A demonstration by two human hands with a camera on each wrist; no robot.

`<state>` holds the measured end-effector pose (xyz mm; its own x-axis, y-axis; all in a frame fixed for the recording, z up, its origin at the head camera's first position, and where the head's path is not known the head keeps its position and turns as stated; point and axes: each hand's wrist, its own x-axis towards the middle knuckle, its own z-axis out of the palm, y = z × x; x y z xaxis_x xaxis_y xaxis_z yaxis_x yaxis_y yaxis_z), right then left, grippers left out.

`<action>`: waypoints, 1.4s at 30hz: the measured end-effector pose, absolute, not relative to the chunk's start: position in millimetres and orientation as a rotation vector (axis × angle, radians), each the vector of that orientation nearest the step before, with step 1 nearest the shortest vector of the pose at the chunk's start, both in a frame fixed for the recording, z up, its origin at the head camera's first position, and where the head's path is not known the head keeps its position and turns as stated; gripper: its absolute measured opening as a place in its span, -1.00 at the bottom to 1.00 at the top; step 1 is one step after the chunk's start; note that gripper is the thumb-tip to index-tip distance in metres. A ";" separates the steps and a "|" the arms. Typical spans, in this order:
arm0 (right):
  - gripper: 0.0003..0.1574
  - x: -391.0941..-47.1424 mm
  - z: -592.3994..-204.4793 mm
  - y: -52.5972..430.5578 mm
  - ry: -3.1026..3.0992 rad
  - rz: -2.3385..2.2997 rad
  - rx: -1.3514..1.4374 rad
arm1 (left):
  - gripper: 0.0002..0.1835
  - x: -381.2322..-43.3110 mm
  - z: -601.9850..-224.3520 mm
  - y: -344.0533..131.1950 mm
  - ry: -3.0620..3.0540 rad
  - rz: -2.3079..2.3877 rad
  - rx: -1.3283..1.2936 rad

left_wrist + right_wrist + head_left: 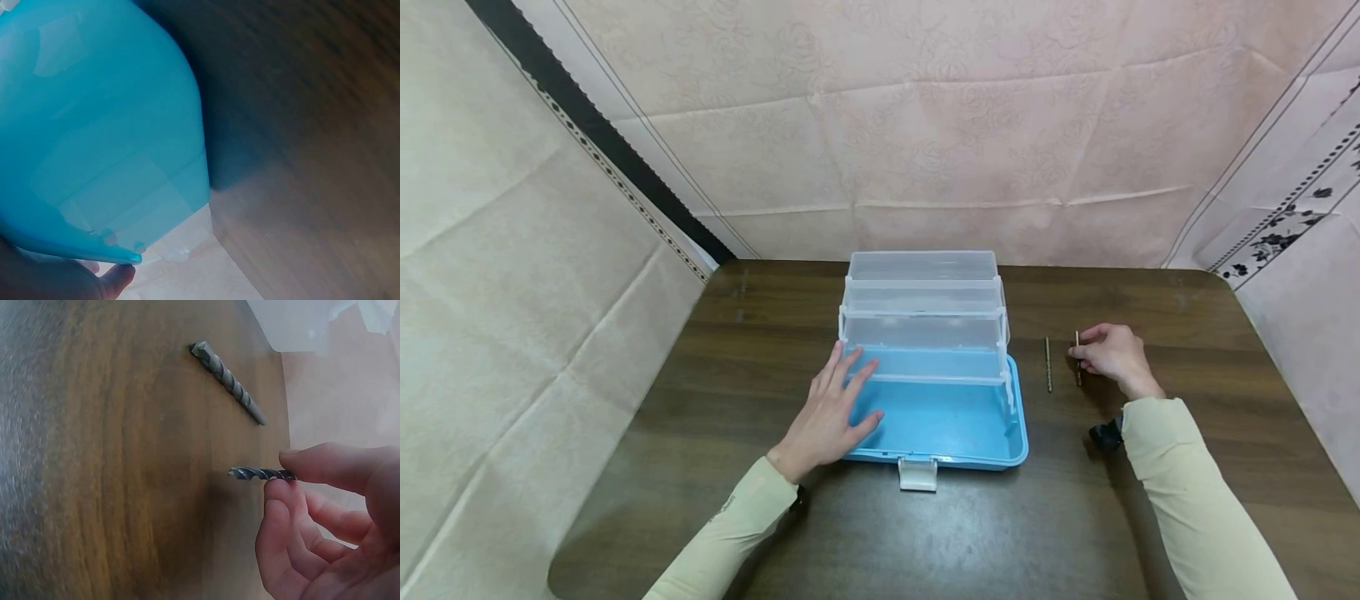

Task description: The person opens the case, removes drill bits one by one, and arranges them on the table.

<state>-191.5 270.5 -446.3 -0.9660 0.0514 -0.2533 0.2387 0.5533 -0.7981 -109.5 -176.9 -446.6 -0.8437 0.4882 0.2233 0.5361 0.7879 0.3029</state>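
A blue plastic toolbox (pixel 943 421) stands open on the table, its translucent stepped trays (pixel 922 296) raised toward the back. My left hand (pixel 827 412) lies at the box's left edge with fingers spread and fairly straight; in the left wrist view its fingertips (pixel 119 278) meet the rim. To the right of the box, my right hand (pixel 1116 358) pinches a thin drill bit (pixel 253 473) between thumb and fingers, with the fluted end free, just above the table. Another, thicker-looking drill bit (pixel 228 381) lies on the wood between the box and that hand.
The brown wooden table (pixel 730 467) has rounded corners. A white latch (pixel 917 475) hangs from the box's front edge. Pale patterned cloth (pixel 925 150) hangs behind the table and at the sides.
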 end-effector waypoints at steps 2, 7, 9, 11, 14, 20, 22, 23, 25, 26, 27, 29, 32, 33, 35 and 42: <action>-0.50 -192.0 -446.7 269.9 2.596 -1.361 0.242 | -0.19 -109.4 -446.5 -176.8 -2.853 -0.535 -0.815; -0.53 -192.5 -447.1 268.9 2.620 -1.324 0.244 | -0.19 -109.2 -445.7 -176.5 -2.864 -0.542 -0.814; -0.54 -192.7 -447.2 268.7 2.619 -1.323 0.256 | -0.19 -109.2 -445.4 -176.4 -2.865 -0.541 -0.813; -0.54 -192.9 -448.0 268.5 2.616 -1.324 0.266 | -0.20 -109.1 -445.2 -176.5 -2.865 -0.540 -0.812; -0.54 -192.9 -449.2 267.8 2.619 -1.314 0.279 | -0.20 -109.1 -445.4 -176.6 -2.863 -0.536 -0.811; -0.56 -192.1 -450.4 267.4 2.649 -1.249 0.265 | -0.21 -108.9 -445.7 -176.4 -2.851 -0.542 -0.815; -0.57 -192.2 -450.6 267.2 2.660 -1.231 0.258 | -0.21 -108.7 -445.4 -176.3 -2.852 -0.542 -0.814; -0.57 -192.1 -450.6 267.0 2.664 -1.226 0.254 | -0.21 -108.6 -445.3 -176.2 -2.848 -0.547 -0.816; -0.56 -192.2 -451.5 267.4 2.671 -1.216 0.249 | -0.21 -108.4 -444.9 -176.2 -2.851 -0.546 -0.814; -0.56 -192.3 -452.0 267.6 2.669 -1.219 0.247 | -0.21 -108.4 -444.7 -176.2 -2.851 -0.546 -0.814; -0.56 -192.3 -452.4 267.7 2.668 -1.222 0.244 | -0.20 -108.5 -444.5 -176.3 -2.852 -0.546 -0.813; -0.56 -192.0 -453.6 268.2 2.661 -1.235 0.240 | -0.21 -108.2 -444.6 -176.4 -2.850 -0.548 -0.814; -0.56 -191.8 -454.6 268.6 2.644 -1.252 0.240 | -0.21 -108.3 -445.2 -176.8 -2.842 -0.547 -0.817; -0.56 -191.7 -454.7 268.6 2.638 -1.256 0.241 | -0.21 -108.4 -445.7 -177.0 -2.837 -0.548 -0.820; -0.56 -191.4 -454.3 268.4 2.623 -1.270 0.246 | -0.21 -108.5 -446.0 -177.1 -2.834 -0.545 -0.822; -0.56 -190.7 -452.2 267.5 2.596 -1.291 0.258 | -0.21 -109.4 -446.4 -176.9 -2.841 -0.546 -0.819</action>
<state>-190.7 267.5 -452.2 -0.9579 0.0543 -0.2820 0.2576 0.5964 -0.7602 -109.4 -176.9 -446.4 -0.8433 0.4878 0.2254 0.5366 0.7868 0.3050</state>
